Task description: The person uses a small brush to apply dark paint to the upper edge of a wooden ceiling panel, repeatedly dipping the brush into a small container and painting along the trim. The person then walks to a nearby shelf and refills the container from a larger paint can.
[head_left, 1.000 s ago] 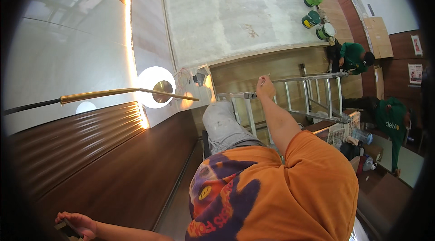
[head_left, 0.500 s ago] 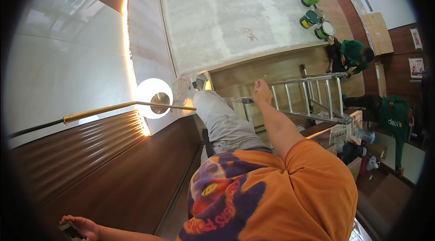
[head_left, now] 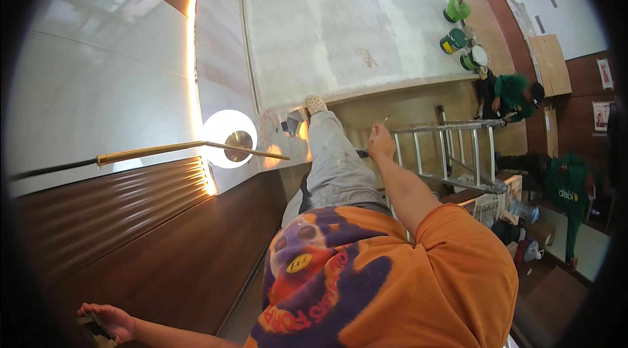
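Note:
My right hand (head_left: 381,142) is closed, held out in front of me beside a metal ladder. A short, thin stick (head_left: 386,118) with a darkish tip pokes up from its fingers; whether it is a brush or a pencil I cannot tell. Low on the left, my left hand (head_left: 110,322) curls round a dark, flat-edged object (head_left: 95,330), partly cut off by the picture's dark rim. My leg (head_left: 333,161) in pale, stained trousers stretches forward, its foot in a beige clog (head_left: 316,104).
An aluminium ladder (head_left: 458,128) lies to the right. Beyond it are green buckets (head_left: 453,41) and two people in green tops (head_left: 517,99). On the left, a brass lamp arm (head_left: 154,151) crosses before a glowing round lamp (head_left: 216,124). A large whitish panel (head_left: 327,27) fills the far side.
My leg has moved forward, bringing the clog into sight near the pale panel's edge. My right hand still holds the stick, and my left hand keeps its grip.

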`<state>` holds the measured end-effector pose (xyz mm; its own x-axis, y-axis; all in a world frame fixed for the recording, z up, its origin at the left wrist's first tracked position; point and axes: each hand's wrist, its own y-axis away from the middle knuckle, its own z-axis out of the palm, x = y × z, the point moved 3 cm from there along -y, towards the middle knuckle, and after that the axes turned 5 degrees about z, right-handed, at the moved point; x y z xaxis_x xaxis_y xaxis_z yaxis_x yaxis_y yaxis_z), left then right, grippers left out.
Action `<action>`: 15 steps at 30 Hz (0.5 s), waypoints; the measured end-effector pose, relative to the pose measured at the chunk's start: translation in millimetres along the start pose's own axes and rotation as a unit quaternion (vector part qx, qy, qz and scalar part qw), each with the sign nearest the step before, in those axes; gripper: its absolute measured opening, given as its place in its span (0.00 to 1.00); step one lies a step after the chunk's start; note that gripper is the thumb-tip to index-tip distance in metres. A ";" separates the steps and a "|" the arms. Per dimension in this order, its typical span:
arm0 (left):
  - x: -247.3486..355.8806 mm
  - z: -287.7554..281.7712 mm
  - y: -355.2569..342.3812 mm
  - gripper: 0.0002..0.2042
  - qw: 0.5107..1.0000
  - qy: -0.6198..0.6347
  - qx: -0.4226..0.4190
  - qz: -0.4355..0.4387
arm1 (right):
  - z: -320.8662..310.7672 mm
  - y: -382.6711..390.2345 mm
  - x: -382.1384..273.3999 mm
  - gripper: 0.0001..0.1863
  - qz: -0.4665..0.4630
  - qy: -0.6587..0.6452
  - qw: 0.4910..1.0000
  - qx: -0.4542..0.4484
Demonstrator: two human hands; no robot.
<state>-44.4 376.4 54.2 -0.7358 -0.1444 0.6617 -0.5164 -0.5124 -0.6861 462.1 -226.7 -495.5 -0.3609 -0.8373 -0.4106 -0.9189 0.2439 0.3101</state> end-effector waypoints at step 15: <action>5.1 -17.1 22.1 0.52 0.986 -0.085 -0.004 0.143 | 5.3 -75.7 17.8 0.16 -0.113 -0.090 0.988 -0.060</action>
<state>-67.1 378.8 37.3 -0.7684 -0.4221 0.4811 -0.3022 -0.4233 -0.8541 524.3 -257.5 -530.9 -0.1818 -0.7607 -0.6231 -0.9574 -0.0077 0.2887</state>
